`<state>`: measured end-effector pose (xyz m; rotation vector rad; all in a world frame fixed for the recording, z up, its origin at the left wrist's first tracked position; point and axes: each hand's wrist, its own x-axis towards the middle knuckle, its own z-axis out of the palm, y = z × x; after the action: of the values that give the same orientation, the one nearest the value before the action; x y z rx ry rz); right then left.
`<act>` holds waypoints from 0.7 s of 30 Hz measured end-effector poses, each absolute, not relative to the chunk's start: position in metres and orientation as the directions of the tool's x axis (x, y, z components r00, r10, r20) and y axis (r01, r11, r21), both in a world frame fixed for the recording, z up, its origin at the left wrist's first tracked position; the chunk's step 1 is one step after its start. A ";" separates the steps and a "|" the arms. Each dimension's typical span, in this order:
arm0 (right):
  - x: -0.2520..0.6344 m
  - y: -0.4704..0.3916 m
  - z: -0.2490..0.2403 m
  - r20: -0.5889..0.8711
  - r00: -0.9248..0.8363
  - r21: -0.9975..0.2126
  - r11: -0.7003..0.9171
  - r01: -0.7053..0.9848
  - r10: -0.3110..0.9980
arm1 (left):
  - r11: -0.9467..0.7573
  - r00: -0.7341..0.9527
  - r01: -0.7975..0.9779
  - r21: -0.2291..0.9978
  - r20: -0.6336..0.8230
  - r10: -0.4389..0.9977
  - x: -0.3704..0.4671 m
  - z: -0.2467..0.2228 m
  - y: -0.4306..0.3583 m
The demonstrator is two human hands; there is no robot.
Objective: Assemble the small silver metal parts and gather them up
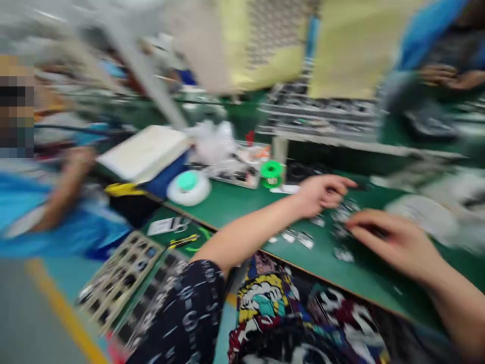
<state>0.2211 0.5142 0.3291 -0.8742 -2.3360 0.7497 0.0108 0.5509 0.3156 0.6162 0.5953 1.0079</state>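
Head view, heavily motion-blurred.

Left hand (322, 194): reaches out over the green bench (235, 202), fingers curled loosely, forefinger stretched toward the right. Whether it grips anything cannot be told through the blur.

Right hand (394, 242): lies low over the bench, fingers pointing left, tips at a cluster of small parts (343, 217). Grip cannot be told.

Small parts: pale and dark pieces scattered on the bench between and just below the two hands; a few more (297, 237) lie near the bench's front edge, under the left forearm. Their kind is too blurred to name.

Green spool (271, 171): stands on the bench, left of the left hand, apart from it.

White round dispenser with a green centre (188, 186): near the bench's left end.

White box (146, 151): tilted, behind the dispenser.

Clear bags (212, 141): heaped beside the box.

Trays (121, 275): gridded, with dark pieces in the cells, low at the left below the bench.

Co-worker, left edge: blue sleeve (45, 222), forearm raised.

Second co-worker, top right: hands (450, 76) together over a far bench.
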 end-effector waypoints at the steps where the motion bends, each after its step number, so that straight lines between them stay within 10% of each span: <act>1: 0.226 0.517 0.330 0.171 -0.622 -0.770 0.497 0.399 0.764 | 0.374 0.367 -0.595 0.711 -0.173 0.914 0.007 0.320 0.549; 5: 0.233 0.537 0.325 0.007 -0.477 -0.972 0.119 0.204 0.879 | 0.388 0.356 -0.622 0.680 -0.196 0.914 0.003 0.321 0.560; 21: 0.226 0.539 0.319 -0.078 -0.453 -0.996 -0.087 0.000 0.888 | 0.333 0.397 -0.182 0.925 -0.241 0.885 0.015 0.322 0.542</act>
<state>0.2263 0.5387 0.3186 -0.9977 -1.4894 1.6252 0.0153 0.5422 0.3221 0.9731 0.8886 0.8320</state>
